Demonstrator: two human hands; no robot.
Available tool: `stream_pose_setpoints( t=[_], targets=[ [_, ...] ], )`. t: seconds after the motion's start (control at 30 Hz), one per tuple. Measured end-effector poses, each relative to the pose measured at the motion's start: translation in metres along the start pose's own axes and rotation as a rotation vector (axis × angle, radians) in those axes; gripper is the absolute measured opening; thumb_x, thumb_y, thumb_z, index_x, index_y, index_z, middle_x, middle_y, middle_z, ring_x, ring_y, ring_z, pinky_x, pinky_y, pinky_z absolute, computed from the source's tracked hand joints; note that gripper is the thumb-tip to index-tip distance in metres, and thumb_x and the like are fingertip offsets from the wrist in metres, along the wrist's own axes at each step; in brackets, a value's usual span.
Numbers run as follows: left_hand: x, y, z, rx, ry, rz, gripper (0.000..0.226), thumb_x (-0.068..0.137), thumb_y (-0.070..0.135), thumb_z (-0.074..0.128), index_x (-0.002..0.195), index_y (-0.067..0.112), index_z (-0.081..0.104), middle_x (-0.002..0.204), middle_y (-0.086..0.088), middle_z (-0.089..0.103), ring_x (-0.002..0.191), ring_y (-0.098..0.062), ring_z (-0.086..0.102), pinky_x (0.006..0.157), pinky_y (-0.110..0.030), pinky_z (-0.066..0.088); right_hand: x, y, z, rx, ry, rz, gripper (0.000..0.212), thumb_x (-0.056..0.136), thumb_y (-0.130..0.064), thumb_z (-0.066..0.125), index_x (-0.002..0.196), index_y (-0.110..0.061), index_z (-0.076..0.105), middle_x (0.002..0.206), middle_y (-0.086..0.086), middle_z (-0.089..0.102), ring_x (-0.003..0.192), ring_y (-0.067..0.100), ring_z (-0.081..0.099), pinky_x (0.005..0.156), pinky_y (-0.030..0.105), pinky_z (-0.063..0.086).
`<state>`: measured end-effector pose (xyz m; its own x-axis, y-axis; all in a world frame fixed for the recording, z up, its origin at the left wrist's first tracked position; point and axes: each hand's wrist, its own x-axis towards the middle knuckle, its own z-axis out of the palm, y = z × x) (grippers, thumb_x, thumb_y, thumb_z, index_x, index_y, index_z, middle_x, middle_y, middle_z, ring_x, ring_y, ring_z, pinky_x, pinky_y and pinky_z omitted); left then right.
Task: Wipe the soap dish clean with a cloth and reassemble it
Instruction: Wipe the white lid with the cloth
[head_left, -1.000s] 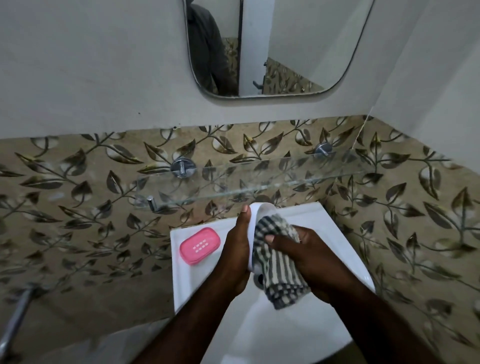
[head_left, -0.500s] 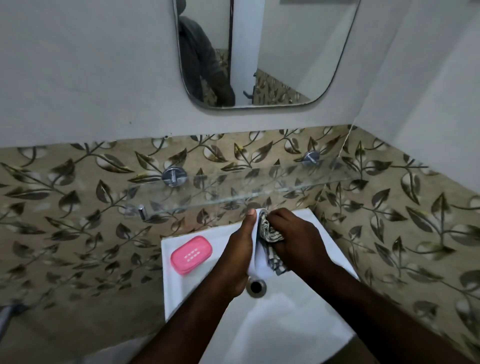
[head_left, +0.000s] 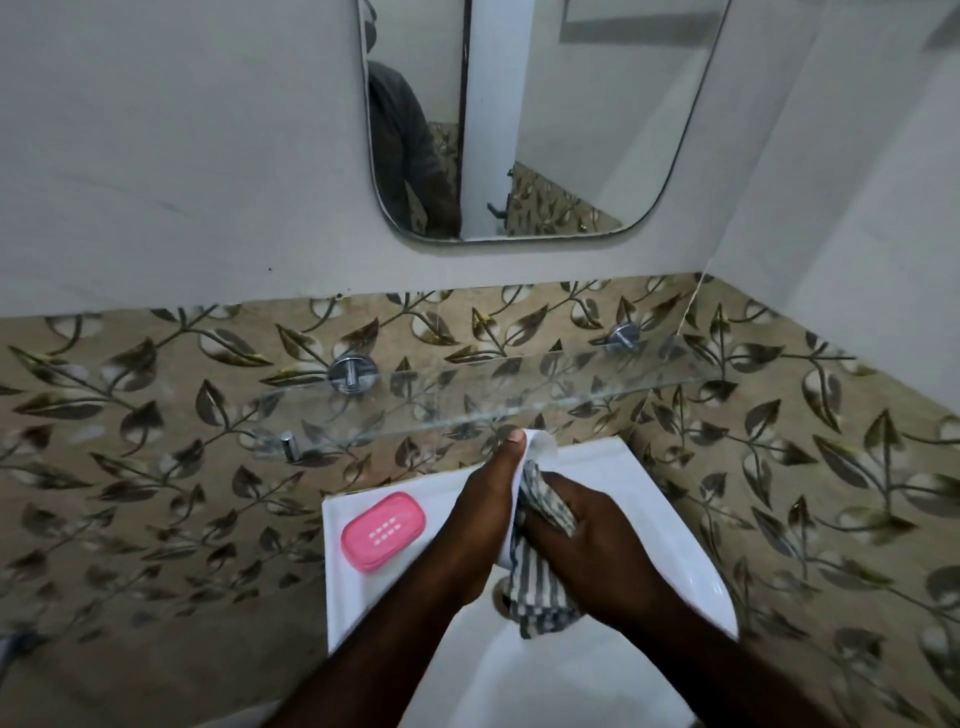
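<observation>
My left hand (head_left: 485, 512) grips a white soap dish part (head_left: 540, 446) on edge above the white sink (head_left: 670, 525); only its top rim shows past my thumb. Against its right face my right hand (head_left: 597, 540) holds a grey-and-white striped cloth (head_left: 537, 587), whose tail hangs down over the basin. A pink slotted soap dish part (head_left: 383, 531) lies flat on the sink's left ledge, apart from both hands.
A glass shelf (head_left: 467, 400) on chrome brackets juts from the leaf-patterned tile wall just above the hands. A mirror (head_left: 545, 119) hangs higher up. The side wall closes in on the right of the sink.
My right hand with the cloth slid up the white part, then back down, so the cloth's tail hangs over the basin again. The pink part has not moved.
</observation>
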<state>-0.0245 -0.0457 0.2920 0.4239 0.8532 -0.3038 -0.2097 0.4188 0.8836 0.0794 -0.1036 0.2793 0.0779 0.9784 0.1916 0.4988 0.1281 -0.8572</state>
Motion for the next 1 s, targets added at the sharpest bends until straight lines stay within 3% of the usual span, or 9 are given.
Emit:
stream_pose_setpoints(
  t=[0.13,0.23,0.37,0.47,0.57,0.63,0.73,0.8,1.0],
  targets=[
    [0.005,-0.007,-0.009,0.003,0.054,0.011,0.040,0.092,0.054,0.049,0.115,0.027,0.066,0.126,-0.005,0.065,0.113,-0.020,0.062,0.103,-0.038,0.046,-0.008,0.006,-0.002,-0.081,-0.125,0.017,0.028,0.088,-0.012,0.061,0.081,-0.038,0.068,0.082,-0.013,0.071,0.076,0.005,0.068,0.069,0.022,0.051],
    [-0.004,-0.011,0.000,-0.036,-0.047,0.015,0.039,0.099,0.045,0.041,0.113,0.020,0.067,0.116,-0.010,0.070,0.104,-0.020,0.067,0.084,-0.030,0.054,0.005,0.000,-0.012,0.270,-0.030,0.190,0.011,0.092,-0.011,0.060,0.093,-0.015,0.071,0.090,0.008,0.076,0.087,0.025,0.072,0.080,0.041,0.058],
    [-0.014,-0.019,0.007,-0.176,-0.080,0.058,0.050,0.103,0.035,0.036,0.132,-0.002,0.052,0.134,-0.025,0.056,0.126,-0.033,0.054,0.095,-0.031,0.051,0.010,-0.011,-0.013,0.634,0.067,0.239,0.020,0.094,-0.010,0.056,0.104,0.005,0.063,0.104,0.031,0.066,0.100,0.041,0.067,0.092,0.055,0.053],
    [-0.009,-0.015,-0.004,-0.125,-0.014,0.129,0.058,0.087,0.054,0.056,0.122,0.008,0.064,0.121,-0.021,0.067,0.115,-0.031,0.063,0.104,-0.045,0.046,-0.008,-0.021,-0.003,0.433,0.015,0.110,0.019,0.095,-0.005,0.056,0.102,-0.014,0.072,0.097,0.009,0.075,0.094,0.024,0.072,0.084,0.038,0.057],
    [-0.001,-0.010,-0.015,-0.068,0.071,0.179,0.052,0.077,0.057,0.062,0.116,0.022,0.069,0.115,-0.007,0.072,0.110,-0.023,0.066,0.105,-0.048,0.045,-0.018,-0.016,0.007,0.107,-0.095,0.039,0.016,0.093,-0.005,0.059,0.091,-0.015,0.071,0.085,0.001,0.074,0.080,0.010,0.070,0.071,0.020,0.052],
    [-0.001,-0.012,-0.015,-0.083,0.079,0.178,0.049,0.076,0.057,0.059,0.111,0.024,0.071,0.113,-0.006,0.073,0.109,-0.023,0.067,0.105,-0.049,0.044,-0.013,-0.017,0.003,0.081,-0.144,0.070,0.015,0.092,-0.004,0.057,0.088,-0.012,0.070,0.082,0.004,0.073,0.077,0.013,0.070,0.070,0.022,0.053],
    [-0.004,-0.021,-0.008,-0.096,0.012,0.181,0.051,0.082,0.054,0.056,0.114,0.016,0.069,0.118,-0.013,0.070,0.114,-0.026,0.065,0.106,-0.049,0.044,0.001,-0.029,-0.008,0.467,-0.075,0.224,0.017,0.093,-0.003,0.053,0.093,-0.006,0.070,0.092,0.016,0.074,0.088,0.029,0.072,0.080,0.041,0.056],
    [-0.008,-0.028,-0.005,-0.102,-0.022,0.202,0.051,0.090,0.049,0.053,0.119,0.008,0.066,0.120,-0.017,0.068,0.116,-0.029,0.063,0.105,-0.047,0.045,0.004,-0.029,-0.012,0.570,-0.013,0.216,0.018,0.093,-0.004,0.054,0.097,-0.007,0.071,0.096,0.018,0.074,0.093,0.029,0.071,0.084,0.041,0.055],
    [-0.008,-0.030,-0.018,-0.135,0.188,0.156,0.041,0.088,0.051,0.057,0.111,0.020,0.071,0.107,-0.011,0.074,0.104,-0.029,0.069,0.099,-0.050,0.050,-0.024,0.004,0.002,-0.145,-0.261,-0.022,0.007,0.092,-0.023,0.060,0.091,-0.021,0.066,0.090,-0.005,0.067,0.083,0.011,0.066,0.074,0.035,0.052]
  ],
)
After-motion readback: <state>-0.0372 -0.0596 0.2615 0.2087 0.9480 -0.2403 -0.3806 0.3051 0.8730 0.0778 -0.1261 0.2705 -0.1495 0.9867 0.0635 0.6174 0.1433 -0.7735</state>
